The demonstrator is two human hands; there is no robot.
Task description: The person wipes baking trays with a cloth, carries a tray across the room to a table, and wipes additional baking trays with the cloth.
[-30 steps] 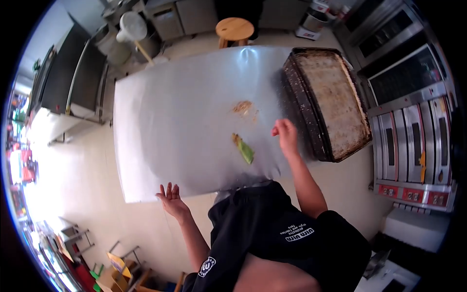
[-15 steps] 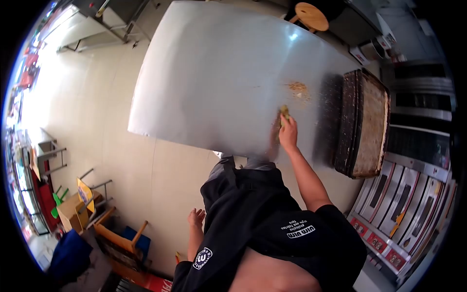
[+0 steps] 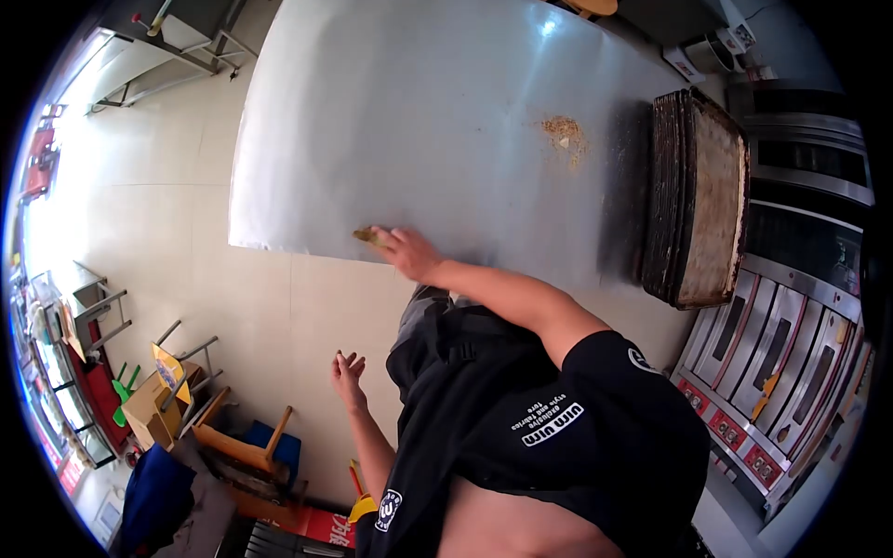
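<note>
A broad metal-topped table [image 3: 400, 121] spreads out in front of me. My right hand [image 3: 409, 253] reaches across to the table's near edge, left of my body. Its fingers are closed on a small yellow-green sponge [image 3: 365, 235], pressed on the metal; its exact kind is hard to make out. My left hand [image 3: 348, 374] hangs below the table edge at my left side, fingers apart and holding nothing. A patch of tan crumbs [image 3: 564, 136] with a pale bit in it lies farther off, to the right.
Dark, crusted baking trays [image 3: 693, 200] stand stacked at the table's right end. Beyond them are ovens [image 3: 772, 372] with red control panels. A wooden stool [image 3: 244, 445] and a cardboard box [image 3: 153, 405] are on the floor at lower left.
My right hand has swept the sponge left along the near side of the table. My left hand has risen slightly and moved left. The camera view has shifted.
</note>
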